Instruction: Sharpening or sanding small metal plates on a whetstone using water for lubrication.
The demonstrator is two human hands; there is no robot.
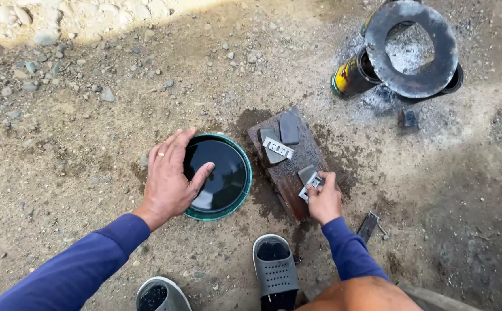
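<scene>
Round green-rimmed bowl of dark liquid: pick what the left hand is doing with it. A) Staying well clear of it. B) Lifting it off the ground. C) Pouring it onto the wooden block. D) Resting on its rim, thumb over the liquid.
D: the left hand lies on the edge of the round green-rimmed bowl of dark liquid, which sits flat on the dirt ground.

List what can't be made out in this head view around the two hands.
- Left hand: covers the near-left rim of the green bowl; the dark liquid hides the bowl's depth.
- Right hand: its fingers hide most of the small metal piece, so its full shape is unclear.
- Wooden block: near end hidden behind the right hand.
- Grey sandals: cut off by the bottom edge.
</scene>
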